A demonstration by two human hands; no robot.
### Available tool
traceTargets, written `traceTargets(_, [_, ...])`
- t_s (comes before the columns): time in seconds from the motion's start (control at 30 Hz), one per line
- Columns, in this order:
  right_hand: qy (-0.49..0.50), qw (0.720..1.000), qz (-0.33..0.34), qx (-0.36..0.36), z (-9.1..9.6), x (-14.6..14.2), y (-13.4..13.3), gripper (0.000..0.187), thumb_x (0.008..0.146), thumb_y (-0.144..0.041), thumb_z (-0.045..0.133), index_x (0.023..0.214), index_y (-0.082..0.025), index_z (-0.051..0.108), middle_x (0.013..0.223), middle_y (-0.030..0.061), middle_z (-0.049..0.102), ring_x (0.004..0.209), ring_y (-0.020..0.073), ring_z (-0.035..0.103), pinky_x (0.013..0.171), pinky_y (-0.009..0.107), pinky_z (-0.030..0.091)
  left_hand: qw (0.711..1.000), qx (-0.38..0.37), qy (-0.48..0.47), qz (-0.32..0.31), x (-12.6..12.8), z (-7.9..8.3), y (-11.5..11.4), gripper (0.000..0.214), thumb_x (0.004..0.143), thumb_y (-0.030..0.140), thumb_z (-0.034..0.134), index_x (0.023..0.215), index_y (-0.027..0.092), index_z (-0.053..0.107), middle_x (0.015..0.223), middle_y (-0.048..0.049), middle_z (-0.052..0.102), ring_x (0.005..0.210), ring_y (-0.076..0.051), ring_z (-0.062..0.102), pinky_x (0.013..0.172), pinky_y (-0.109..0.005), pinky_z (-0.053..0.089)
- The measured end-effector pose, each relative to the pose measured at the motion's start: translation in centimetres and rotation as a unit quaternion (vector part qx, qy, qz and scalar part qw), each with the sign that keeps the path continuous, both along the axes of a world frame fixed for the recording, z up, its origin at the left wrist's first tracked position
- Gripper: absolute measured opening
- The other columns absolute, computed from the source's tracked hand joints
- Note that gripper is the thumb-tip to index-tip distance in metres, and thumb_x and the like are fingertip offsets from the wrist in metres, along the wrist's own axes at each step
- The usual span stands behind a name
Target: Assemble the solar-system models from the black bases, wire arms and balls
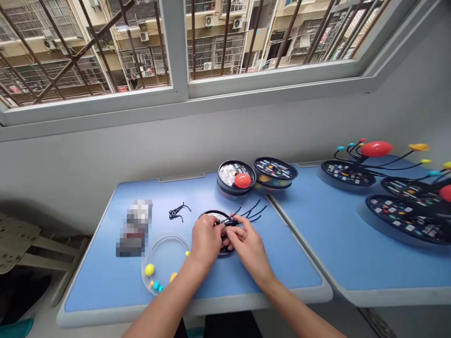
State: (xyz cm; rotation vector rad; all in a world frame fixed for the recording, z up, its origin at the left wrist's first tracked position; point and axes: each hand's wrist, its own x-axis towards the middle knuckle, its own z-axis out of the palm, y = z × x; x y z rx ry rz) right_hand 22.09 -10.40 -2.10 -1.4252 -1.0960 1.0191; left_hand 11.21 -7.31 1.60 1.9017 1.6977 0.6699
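Head view, items as seen from across the room. Principal item: a round black disc base (215, 217) lying mid-table on a blue table (88, 281), with a bundle of thin black wire arms (252, 212) fanning out from it; handling is concentrated where the wires gather above the disc. Left hand (207, 239): fingers pinched on the bundle. Right hand (248, 248): just beside the left, fingertips pressed in at the same spot; whether they grip the wires or only steady them cannot be told. Left of the disc: a clear round plastic tray (165, 257) holding a yellow ball (150, 269) and small teal beads (156, 285); farther left, a pixelated packet (134, 227), contents unreadable. Beyond the disc: a small loose black wire piece (179, 211) and two round black tins (236, 177), one with a red ball (243, 180) on top. Right of the disc, on a second blue table (338, 253): assembled planet models (377, 159), black bases with wire arms carrying coloured balls. Behind the disc: a barred window (178, 47).
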Motion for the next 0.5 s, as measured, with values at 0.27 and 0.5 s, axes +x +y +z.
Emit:
traceTargets(0.27, [-0.093,0.994,-0.032,0.046,-0.2,2.0,-2.1,0.023,0.078,-0.033,0.050,0.096,-0.020,0.050,0.069,0.0012,0.064,0.055,0.0159,0.059,0.054,0.028,0.048,0.994,-0.004,0.108,-0.005,0.5,0.6,-0.3,0.016,0.081,0.017,0.053,0.073,0.014,0.066,0.081,-0.0082,0.065,0.073,-0.017,0.060,0.062,-0.024,0.038])
traceTargets(0.5, [-0.156,0.988,-0.002,0.002,-0.8,3.8,-3.9,0.018,0.076,-0.037,0.052,0.078,-0.021,0.060,0.068,0.0024,0.066,0.053,0.0158,0.058,0.054,0.027,0.047,0.995,0.008,0.101,-0.006,-3.7,2.1,0.4,0.029,0.077,0.023,0.060,0.106,0.021,0.065,0.085,-0.0042,0.068,0.079,-0.017,0.061,0.071,-0.024,0.043])
